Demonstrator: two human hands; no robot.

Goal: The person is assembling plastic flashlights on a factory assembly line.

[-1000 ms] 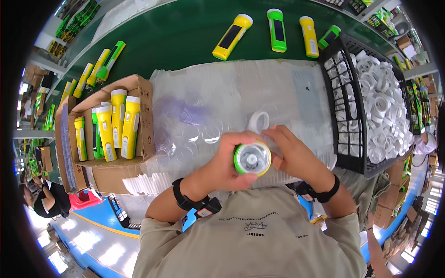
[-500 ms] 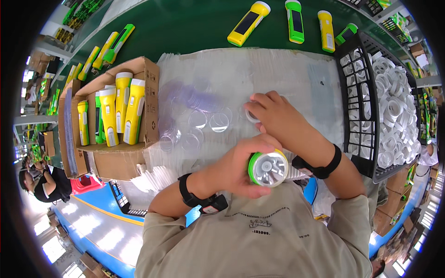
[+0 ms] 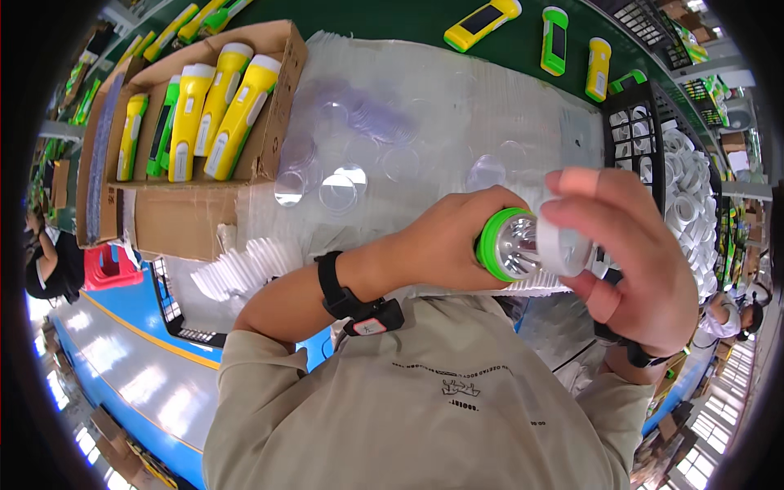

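Note:
My left hand (image 3: pixel 461 237) is wrapped round a flashlight (image 3: pixel 513 247), whose green rim and silvery reflector face toward my right hand. Its body is hidden by the fingers. Between the fingertips and thumb of my right hand (image 3: pixel 641 257) is a white ring (image 3: pixel 554 245), held on edge at the mouth of the flashlight. Whether ring and flashlight touch, I cannot tell. Clear round lenses (image 3: pixel 338 191) lie loose on the covered tabletop, one of them (image 3: pixel 486 171) just beyond my hands.
At the left stands a cardboard box (image 3: pixel 184 214) with several yellow and green flashlights (image 3: pixel 237 118). A black crate (image 3: pixel 633 122) of white rings (image 3: pixel 682 208) is at the right. More flashlights (image 3: pixel 483 23) lie along the far green surface. A white stack (image 3: pixel 245 268) sits by my left forearm.
My right hand has come back from the tabletop to the flashlight, bringing the white ring. My left hand has shifted slightly right and up with the flashlight. The whole view has tilted.

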